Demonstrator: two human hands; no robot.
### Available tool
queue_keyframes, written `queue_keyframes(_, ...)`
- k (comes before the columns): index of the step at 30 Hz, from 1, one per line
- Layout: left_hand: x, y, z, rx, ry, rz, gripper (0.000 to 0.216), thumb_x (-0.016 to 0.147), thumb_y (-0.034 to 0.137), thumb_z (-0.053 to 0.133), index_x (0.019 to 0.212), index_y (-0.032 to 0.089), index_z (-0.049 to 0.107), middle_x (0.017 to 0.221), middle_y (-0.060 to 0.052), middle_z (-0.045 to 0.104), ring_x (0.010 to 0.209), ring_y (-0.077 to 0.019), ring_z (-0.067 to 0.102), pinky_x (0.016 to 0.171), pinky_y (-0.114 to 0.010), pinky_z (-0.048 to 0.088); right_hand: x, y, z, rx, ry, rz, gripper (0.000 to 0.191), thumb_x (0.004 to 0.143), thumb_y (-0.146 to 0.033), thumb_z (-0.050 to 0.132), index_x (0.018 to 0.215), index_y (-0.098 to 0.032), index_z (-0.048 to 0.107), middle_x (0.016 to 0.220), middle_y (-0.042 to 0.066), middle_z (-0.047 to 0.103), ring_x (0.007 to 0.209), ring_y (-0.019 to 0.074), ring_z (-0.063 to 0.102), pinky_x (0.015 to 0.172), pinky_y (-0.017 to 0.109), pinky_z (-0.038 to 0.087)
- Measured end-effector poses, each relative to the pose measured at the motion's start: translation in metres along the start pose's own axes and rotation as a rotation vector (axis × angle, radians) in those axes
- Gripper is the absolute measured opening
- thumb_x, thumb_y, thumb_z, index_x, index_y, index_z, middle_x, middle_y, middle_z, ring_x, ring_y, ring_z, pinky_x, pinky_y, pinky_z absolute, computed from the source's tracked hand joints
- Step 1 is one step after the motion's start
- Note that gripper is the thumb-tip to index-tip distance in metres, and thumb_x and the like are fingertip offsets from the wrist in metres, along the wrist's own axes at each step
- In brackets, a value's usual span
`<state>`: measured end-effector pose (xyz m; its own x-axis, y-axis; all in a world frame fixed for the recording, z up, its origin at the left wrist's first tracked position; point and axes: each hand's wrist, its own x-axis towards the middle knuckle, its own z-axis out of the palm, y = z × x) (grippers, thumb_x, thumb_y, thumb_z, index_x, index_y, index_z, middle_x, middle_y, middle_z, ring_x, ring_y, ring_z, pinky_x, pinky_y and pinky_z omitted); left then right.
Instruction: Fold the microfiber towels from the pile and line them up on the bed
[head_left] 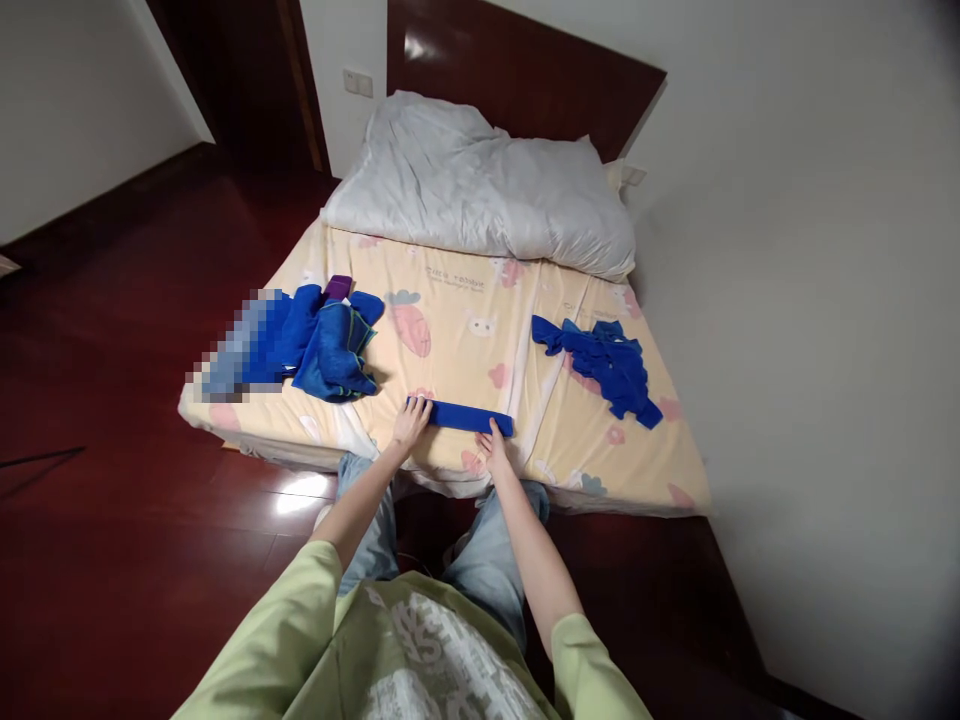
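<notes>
A blue cloth, folded into a long narrow strip, lies flat near the front edge of the bed. At its left end is my left hand, with the fingers over the end of the strip. My right hand holds the right end, its thumb on top and its other fingers along the near edge. To the left lies a pile of blue cloths, one with green edging, beside a small purple piece. A crumpled blue cloth is spread out on the right.
The bed has a pale yellow sheet with a carrot and rabbit print. A bunched grey-white quilt lies against the dark wooden headboard. A wall runs along the right side, and dark red floor lies on the left.
</notes>
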<state>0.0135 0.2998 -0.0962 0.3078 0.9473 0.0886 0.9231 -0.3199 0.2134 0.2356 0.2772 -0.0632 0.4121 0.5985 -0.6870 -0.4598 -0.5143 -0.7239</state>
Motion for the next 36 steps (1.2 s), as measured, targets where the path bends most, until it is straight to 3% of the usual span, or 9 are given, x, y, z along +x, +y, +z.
queue_keyframes(5, 0.002, 0.002, -0.002, -0.047, 0.016, -0.019, 0.049, 0.092, 0.007, 0.045, 0.138, 0.009, 0.06, 0.146, -0.027, 0.055, 0.137, -0.0377, 0.051, 0.112, -0.052, 0.043, 0.009, -0.012, 0.006, -0.093, 0.073, -0.198, 0.031, 0.08, -0.043, 0.079, 0.083, -0.02, 0.058, 0.06, -0.004, 0.064, 0.056, 0.014, 0.068, 0.056, 0.021, 0.059)
queue_keyframes(10, 0.001, -0.003, -0.005, -0.163, 0.109, -0.108, 0.049, 0.083, 0.009, 0.058, 0.132, 0.012, 0.059, 0.134, -0.023, 0.061, 0.126, -0.0363, 0.056, 0.102, -0.047, 0.049, 0.003, -0.042, 0.033, -0.099, 0.031, -0.425, 0.029, 0.076, -0.039, 0.08, 0.089, -0.018, 0.064, 0.076, 0.0, 0.073, 0.062, 0.0119, 0.067, 0.054, 0.02, 0.056)
queue_keyframes(13, -0.002, -0.008, -0.007, -0.277, 0.226, -0.261, 0.039, 0.083, 0.019, 0.063, 0.122, 0.014, 0.059, 0.116, -0.019, 0.064, 0.106, -0.0337, 0.062, 0.087, -0.043, 0.053, -0.015, -0.069, 0.065, -0.153, -0.128, -0.65, 0.039, 0.074, -0.047, 0.081, 0.092, -0.017, 0.064, 0.083, 0.004, 0.075, 0.071, 0.0155, 0.07, 0.061, 0.024, 0.06)
queue_keyframes(15, -0.003, -0.01, -0.008, -0.425, 0.389, -0.402, 0.032, 0.083, 0.026, 0.067, 0.112, 0.018, 0.058, 0.107, -0.014, 0.062, 0.096, -0.0309, 0.062, 0.082, -0.041, 0.053, -0.036, -0.084, 0.09, -0.192, -0.272, -0.801, 0.044, 0.074, -0.052, 0.081, 0.092, -0.017, 0.064, 0.087, 0.007, 0.076, 0.078, 0.0179, 0.072, 0.07, 0.028, 0.063)
queue_keyframes(19, -0.003, -0.012, -0.01, -0.665, 0.703, -0.58, 0.032, 0.076, 0.028, 0.07, 0.102, 0.022, 0.054, 0.099, -0.008, 0.058, 0.092, -0.0269, 0.06, 0.082, -0.039, 0.052, -0.089, -0.102, 0.14, -0.335, -0.576, -1.055, 0.04, 0.08, -0.053, 0.078, 0.095, -0.019, 0.065, 0.094, 0.007, 0.076, 0.086, 0.0193, 0.073, 0.075, 0.029, 0.064)
queue_keyframes(22, 0.003, -0.015, -0.012, -0.77, 0.835, -0.665, 0.036, 0.072, 0.025, 0.07, 0.103, 0.022, 0.052, 0.099, -0.006, 0.057, 0.09, -0.0236, 0.059, 0.08, -0.036, 0.052, -0.121, -0.103, 0.167, -0.469, -0.747, -1.182, 0.032, 0.085, -0.051, 0.075, 0.094, -0.021, 0.067, 0.093, 0.005, 0.076, 0.082, 0.018, 0.073, 0.073, 0.028, 0.064)
queue_keyframes(28, 0.029, -0.034, -0.021, -0.83, 0.893, -0.735, 0.035, 0.068, 0.019, 0.071, 0.097, 0.023, 0.051, 0.097, -0.004, 0.056, 0.086, -0.0217, 0.059, 0.08, -0.034, 0.051, -0.134, -0.102, 0.202, -0.528, -0.825, -1.204, 0.031, 0.089, -0.049, 0.073, 0.103, -0.022, 0.07, 0.099, 0.005, 0.077, 0.079, 0.017, 0.074, 0.074, 0.028, 0.066)
queue_keyframes(33, 0.056, -0.048, -0.029, -0.812, 0.917, -0.828, 0.033, 0.069, 0.019, 0.07, 0.093, 0.023, 0.048, 0.096, -0.004, 0.056, 0.092, -0.0239, 0.059, 0.089, -0.037, 0.048, -0.112, -0.118, 0.233, -0.558, -0.901, -1.186, 0.033, 0.088, -0.043, 0.073, 0.112, -0.021, 0.07, 0.102, 0.006, 0.077, 0.084, 0.0192, 0.075, 0.075, 0.031, 0.067)
queue_keyframes(36, 0.07, -0.048, -0.031, -0.803, 0.902, -1.001, 0.029, 0.071, 0.017, 0.066, 0.092, 0.023, 0.047, 0.098, -0.005, 0.055, 0.099, -0.0255, 0.059, 0.095, -0.038, 0.046, -0.094, -0.131, 0.253, -0.625, -1.033, -1.18, 0.029, 0.085, -0.034, 0.074, 0.108, -0.018, 0.07, 0.1, 0.006, 0.076, 0.087, 0.0205, 0.075, 0.08, 0.033, 0.066)
